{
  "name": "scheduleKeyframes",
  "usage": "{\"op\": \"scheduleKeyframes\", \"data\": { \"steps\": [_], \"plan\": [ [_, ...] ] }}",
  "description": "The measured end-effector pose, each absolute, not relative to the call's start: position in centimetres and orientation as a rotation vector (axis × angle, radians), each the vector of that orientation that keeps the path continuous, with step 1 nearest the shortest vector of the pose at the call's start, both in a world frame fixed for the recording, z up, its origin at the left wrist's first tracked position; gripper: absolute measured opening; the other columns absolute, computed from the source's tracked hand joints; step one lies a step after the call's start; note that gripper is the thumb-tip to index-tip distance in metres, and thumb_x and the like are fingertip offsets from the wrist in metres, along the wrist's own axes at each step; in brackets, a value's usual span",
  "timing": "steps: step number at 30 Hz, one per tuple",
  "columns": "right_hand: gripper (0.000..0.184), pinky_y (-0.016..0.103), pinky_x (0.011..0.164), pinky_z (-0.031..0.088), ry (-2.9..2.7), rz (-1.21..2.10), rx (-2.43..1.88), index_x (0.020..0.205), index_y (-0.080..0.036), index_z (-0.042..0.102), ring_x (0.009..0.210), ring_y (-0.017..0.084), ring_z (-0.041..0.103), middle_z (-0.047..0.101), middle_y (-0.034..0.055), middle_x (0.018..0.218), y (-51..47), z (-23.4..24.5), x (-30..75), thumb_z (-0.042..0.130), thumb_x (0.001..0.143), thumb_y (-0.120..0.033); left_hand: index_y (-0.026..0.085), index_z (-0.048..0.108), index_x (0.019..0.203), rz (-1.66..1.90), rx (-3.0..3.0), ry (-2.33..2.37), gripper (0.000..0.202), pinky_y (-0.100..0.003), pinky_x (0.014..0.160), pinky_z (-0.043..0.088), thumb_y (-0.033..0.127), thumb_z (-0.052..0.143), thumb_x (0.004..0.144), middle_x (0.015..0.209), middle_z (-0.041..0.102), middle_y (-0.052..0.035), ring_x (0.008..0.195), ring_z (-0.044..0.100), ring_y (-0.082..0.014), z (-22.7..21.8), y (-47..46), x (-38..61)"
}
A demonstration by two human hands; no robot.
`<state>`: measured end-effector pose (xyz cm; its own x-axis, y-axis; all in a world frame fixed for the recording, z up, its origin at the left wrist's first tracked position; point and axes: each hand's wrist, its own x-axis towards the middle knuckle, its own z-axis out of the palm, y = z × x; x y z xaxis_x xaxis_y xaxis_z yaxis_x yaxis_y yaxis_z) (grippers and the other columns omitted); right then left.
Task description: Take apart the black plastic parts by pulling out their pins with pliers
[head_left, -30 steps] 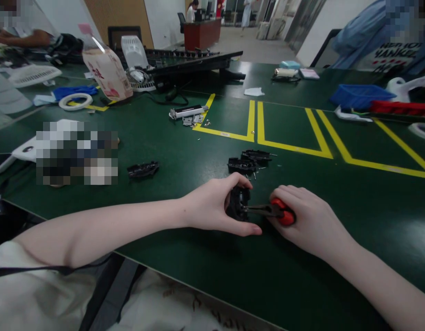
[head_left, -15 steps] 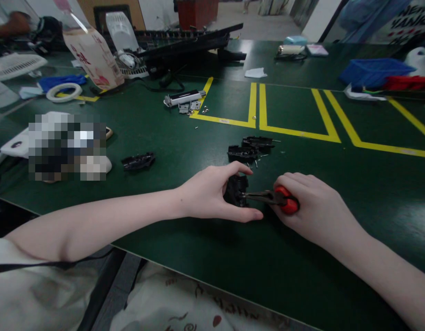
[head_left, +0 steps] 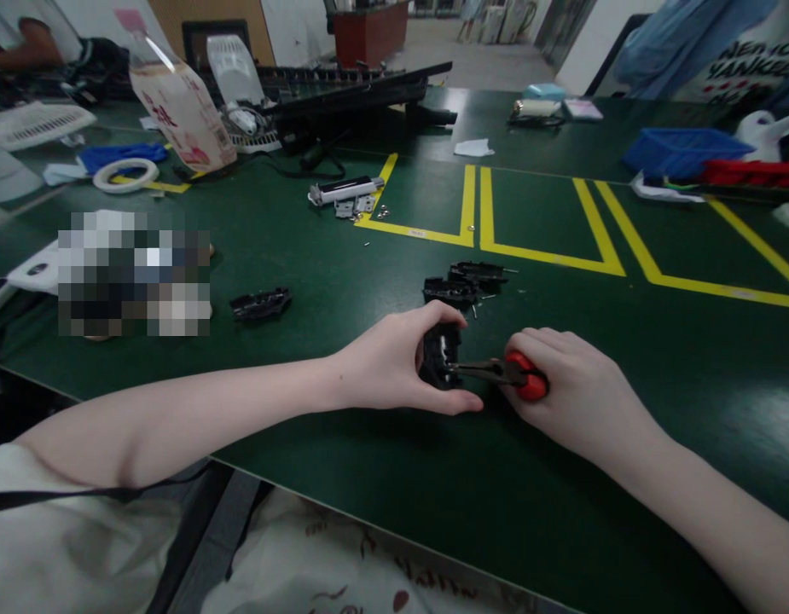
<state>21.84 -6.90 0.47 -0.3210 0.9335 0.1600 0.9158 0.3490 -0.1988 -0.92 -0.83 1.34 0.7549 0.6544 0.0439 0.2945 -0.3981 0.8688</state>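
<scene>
A small black plastic part [head_left: 440, 356] is gripped between the thumb and fingers of my left hand [head_left: 403, 362], a little above the green table. My right hand [head_left: 570, 388] is closed around the red handles of a pair of long-nose pliers [head_left: 496, 370]. The pliers' tips point left and meet the part's right side; whether they pinch anything there is too small to tell. Just beyond my left hand lie two similar black plastic parts [head_left: 450, 291], with several thin metal pins [head_left: 476, 310] beside them. Another black plastic part [head_left: 261, 304] rests farther left.
Yellow tape lines [head_left: 554, 258] mark the green table [head_left: 343, 273]. A white-and-black device [head_left: 346, 189] lies near small metal pieces. At the back left stand a drink bottle [head_left: 180, 111] and a tape roll [head_left: 125, 175]; a blue bin [head_left: 685, 152] sits at right. The table's front edge runs below my arms.
The view has shifted slightly. My left hand still holds the black part, and the pliers stay at its right side, with the part's inner face turned a little more into view.
</scene>
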Motion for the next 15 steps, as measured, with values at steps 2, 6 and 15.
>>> {"op": "scheduleKeyframes", "data": {
  "steps": [2,6,15],
  "plan": [
    [0.005,0.036,0.058,0.045,-2.363,0.132,-1.671,0.073,-0.024,0.049,0.066,0.022,0.055,0.061,0.0059,0.073,-6.86,0.51,21.79,0.053,0.075,-0.025,0.017,0.050,0.121,0.507,2.012,0.720,0.072,-0.033,0.076,0.051,0.051,0.081,0.066,0.113,0.064,-0.0097,0.094,0.063,-0.0235,1.16,-0.84,-0.91],
    [0.007,0.035,0.057,0.044,-2.360,0.134,-1.700,0.073,-0.024,0.048,0.065,0.021,0.055,0.060,0.0049,0.072,-6.80,0.38,21.89,0.055,0.075,-0.025,0.018,0.049,0.123,0.575,2.024,0.707,0.076,-0.035,0.080,0.052,0.053,0.082,0.065,0.114,0.064,-0.0097,0.098,0.063,-0.0249,0.87,-0.86,-0.92],
    [0.006,0.034,0.060,0.042,-2.459,-0.152,-1.574,0.077,-0.021,0.051,0.067,0.020,0.053,0.060,0.0059,0.076,-7.12,0.66,22.23,0.054,0.075,-0.017,0.015,0.057,0.123,0.421,1.939,0.712,0.074,-0.034,0.073,0.055,0.052,0.082,0.065,0.107,0.069,-0.0094,0.087,0.068,-0.0233,1.69,-1.19,-0.93]
  ]
}}
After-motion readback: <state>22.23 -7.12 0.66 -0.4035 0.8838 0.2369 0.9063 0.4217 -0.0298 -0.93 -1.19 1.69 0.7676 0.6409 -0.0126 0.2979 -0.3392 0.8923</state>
